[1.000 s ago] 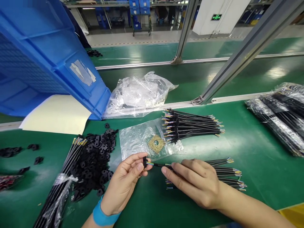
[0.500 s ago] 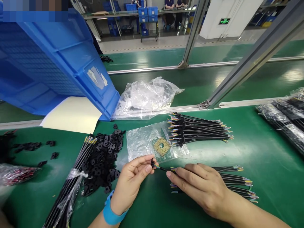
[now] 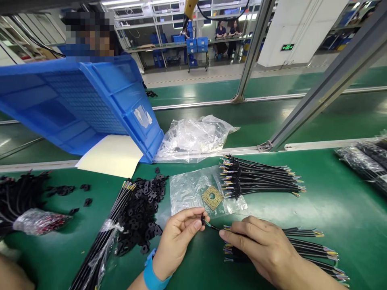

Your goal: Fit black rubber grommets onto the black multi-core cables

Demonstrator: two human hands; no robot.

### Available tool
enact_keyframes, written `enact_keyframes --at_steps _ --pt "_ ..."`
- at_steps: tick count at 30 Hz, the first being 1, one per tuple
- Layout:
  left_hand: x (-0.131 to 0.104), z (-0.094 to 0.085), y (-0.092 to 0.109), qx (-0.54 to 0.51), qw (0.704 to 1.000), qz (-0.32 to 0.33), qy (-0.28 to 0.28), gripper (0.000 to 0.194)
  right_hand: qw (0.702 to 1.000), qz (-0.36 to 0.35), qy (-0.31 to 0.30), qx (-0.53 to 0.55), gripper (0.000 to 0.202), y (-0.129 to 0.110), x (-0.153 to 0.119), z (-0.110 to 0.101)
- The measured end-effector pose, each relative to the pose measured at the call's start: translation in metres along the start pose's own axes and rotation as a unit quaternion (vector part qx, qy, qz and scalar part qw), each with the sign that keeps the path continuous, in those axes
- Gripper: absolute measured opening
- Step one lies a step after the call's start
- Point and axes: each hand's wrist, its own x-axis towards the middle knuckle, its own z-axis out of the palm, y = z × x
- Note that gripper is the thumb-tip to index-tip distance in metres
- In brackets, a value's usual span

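Note:
Between thumb and forefinger, my left hand pinches a small black plastic clip. Coloured wires of a black cable run to that clip; whether they pass fully through it is hidden by my fingers. My right hand grips the cable a little further along, its fingers over a row of similar loose black cables with bare coloured ends. To the left of my left hand spreads a heap of black clips. Behind my hands a stack of cables carries black clips at its left ends.
A tan perforated square pad lies on a clear plastic bag. At left are a tied cable bundle and a tilted blue bin with a yellowish sheet. Wrapped bundles lie right. A metal post rises behind.
The camera has tilted up, so everything sits lower and slightly further right in the picture. Both hands keep nearly the same hold on the clip and cable.

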Motion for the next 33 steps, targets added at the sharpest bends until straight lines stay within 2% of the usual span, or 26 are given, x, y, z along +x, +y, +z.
enact_keyframes --at_steps 7,11,16,22,28,33 --pt "-0.001 0.004 -0.001 -0.038 0.999 -0.002 -0.006 0.038 0.999 0.011 0.016 0.040 0.037 0.003 0.001 0.005" --pt "-0.002 0.003 0.004 -0.004 1.000 0.009 -0.021 0.042 0.999 0.001 0.025 0.028 0.036 0.002 0.003 0.000" --pt "-0.005 0.003 0.008 0.030 0.998 0.012 -0.050 0.040 0.998 0.023 0.019 0.046 0.032 -0.002 0.006 -0.003" --pt "-0.007 0.004 0.003 0.065 0.996 0.007 -0.063 0.045 0.999 0.035 -0.021 0.014 0.039 -0.009 0.008 0.003" --pt "-0.006 0.005 0.004 0.048 0.997 -0.004 -0.063 0.044 0.998 0.039 -0.050 0.007 0.044 -0.011 0.006 0.004" --pt "-0.010 0.011 -0.005 0.048 0.997 0.001 -0.068 0.053 1.000 0.007 -0.013 -0.011 0.036 -0.001 0.003 0.011"
